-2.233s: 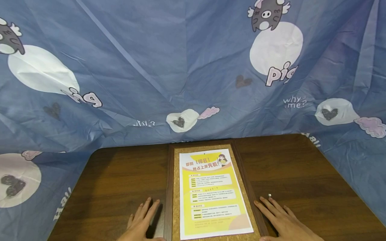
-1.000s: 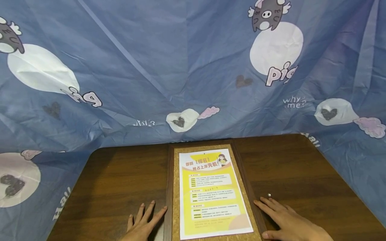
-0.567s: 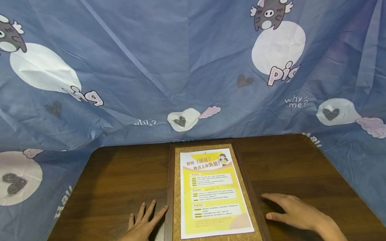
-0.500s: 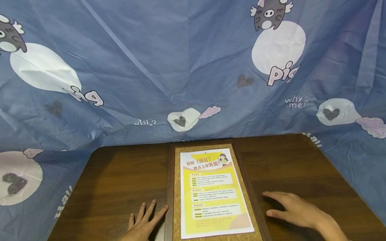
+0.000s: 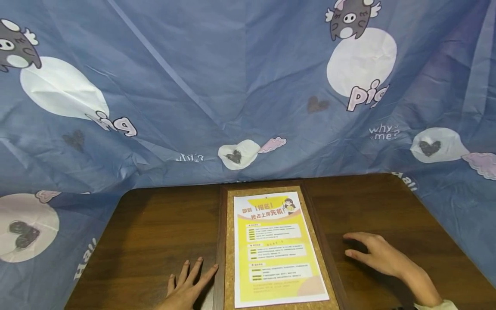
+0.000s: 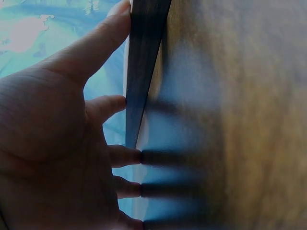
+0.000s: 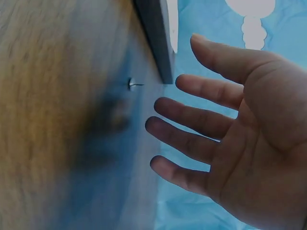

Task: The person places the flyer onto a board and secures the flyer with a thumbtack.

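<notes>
A corkboard (image 5: 230,258) with a dark wooden frame lies on the table, bearing a yellow-and-white poster (image 5: 277,258). A tiny dark dot, perhaps a pin, shows at the poster's top edge. My left hand (image 5: 186,292) rests beside the board with fingers spread. In the left wrist view its thumb (image 6: 103,48) and index finger touch the frame's side, while other fingertips meet the tabletop. Over the table right of the board hovers my right hand (image 5: 381,256), holding nothing. Near its fingertips a thumbtack (image 7: 132,84) lies on the table, seen in the right wrist view; the hand hides it from the head view.
The dark brown table (image 5: 170,228) has rounded far corners and extends to both sides of the board. Behind it hangs a blue cloth (image 5: 186,86) printed with cartoon pigs and hearts, reaching down to the table's back edge.
My right hand has left the board's frame, risen off the table, turned sideways and moved forward over the thumbtack. Earlier, my left hand's finger came against the frame. The head view has shifted slightly.
</notes>
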A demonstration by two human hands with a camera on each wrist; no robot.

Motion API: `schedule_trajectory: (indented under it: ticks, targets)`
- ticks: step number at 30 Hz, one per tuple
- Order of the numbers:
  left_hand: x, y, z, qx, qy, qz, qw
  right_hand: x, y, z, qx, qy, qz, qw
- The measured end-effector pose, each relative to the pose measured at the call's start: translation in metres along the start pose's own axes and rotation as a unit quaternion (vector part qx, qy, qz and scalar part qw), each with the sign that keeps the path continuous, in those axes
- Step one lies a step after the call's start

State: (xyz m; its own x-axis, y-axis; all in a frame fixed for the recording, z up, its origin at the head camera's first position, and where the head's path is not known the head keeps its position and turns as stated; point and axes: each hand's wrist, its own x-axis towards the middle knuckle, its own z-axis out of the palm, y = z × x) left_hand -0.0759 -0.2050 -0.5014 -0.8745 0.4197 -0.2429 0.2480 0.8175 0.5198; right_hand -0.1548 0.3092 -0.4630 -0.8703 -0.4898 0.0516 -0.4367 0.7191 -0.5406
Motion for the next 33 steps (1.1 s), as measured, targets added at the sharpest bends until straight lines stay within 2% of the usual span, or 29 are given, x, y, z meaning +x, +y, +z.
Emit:
schedule_trajectory:
  ticks: [10,17,33]
  targets:
    - [0.001,0.001,0.0,-0.002,-0.006,-0.002,1.0,-0.003,0.016,0.011,-0.004,0.012,0.01,1.0]
    - [0.002,-0.001,0.001,-0.002,-0.005,-0.001,1.0,-0.007,0.019,0.015,0.004,-0.002,0.021,1.0]
    - [0.001,-0.002,0.001,-0.002,-0.002,-0.004,1.0,-0.008,0.025,0.022,-0.011,0.007,0.007,1.0]
